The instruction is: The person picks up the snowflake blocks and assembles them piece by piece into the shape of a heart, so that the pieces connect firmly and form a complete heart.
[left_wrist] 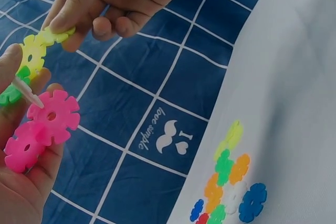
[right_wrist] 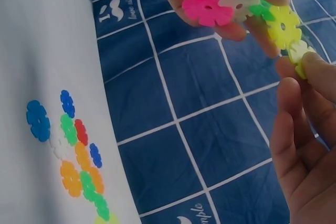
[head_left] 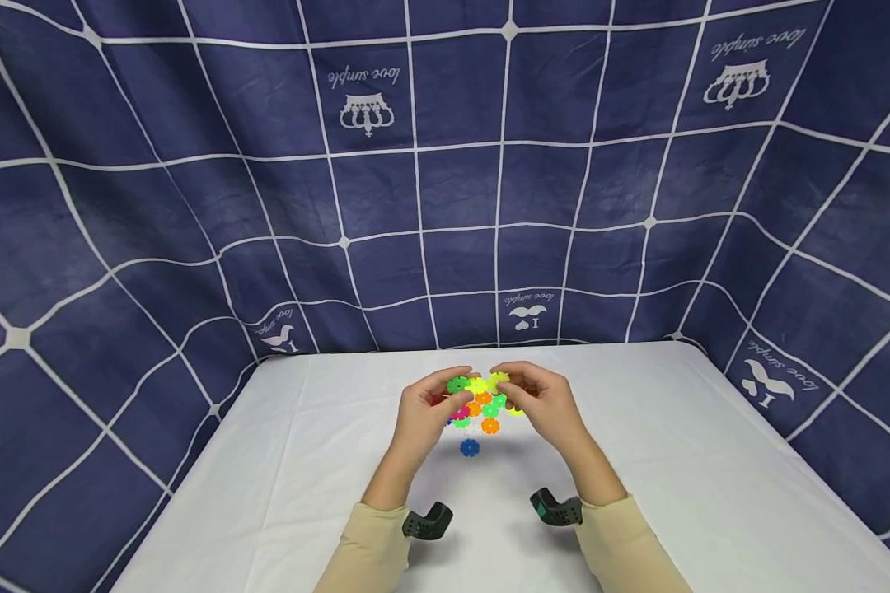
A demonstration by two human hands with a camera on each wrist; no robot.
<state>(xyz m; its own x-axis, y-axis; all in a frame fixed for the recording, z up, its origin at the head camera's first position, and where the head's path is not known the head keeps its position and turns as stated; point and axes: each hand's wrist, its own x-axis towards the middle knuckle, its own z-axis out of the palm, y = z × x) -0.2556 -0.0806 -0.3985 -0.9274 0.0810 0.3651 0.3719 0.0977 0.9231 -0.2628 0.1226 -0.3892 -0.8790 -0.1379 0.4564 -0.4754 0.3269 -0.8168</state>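
Note:
Both hands hold a chain of interlocking plastic snowflake discs, raised over the table. My left hand (head_left: 419,412) grips the chain near its green disc (right_wrist: 261,9). Two pink discs (left_wrist: 65,113) and a white disc (right_wrist: 231,0) lie along that hand's fingers. On the other side of the green one comes a large yellow disc (right_wrist: 287,34). My right hand (head_left: 549,401) pinches a smaller pale yellow disc (right_wrist: 297,51) between thumb and fingers, right at the large yellow one's edge. In the head view the hands hide part of the chain.
Below the hands, loose snowflake discs lie on the white-covered table (head_left: 326,461): a blue disc (head_left: 470,447) nearest me, an orange disc (head_left: 490,426), a white disc (left_wrist: 234,196) and several green, red and yellow ones. A dark blue checked curtain (head_left: 460,189) surrounds the table's back and sides.

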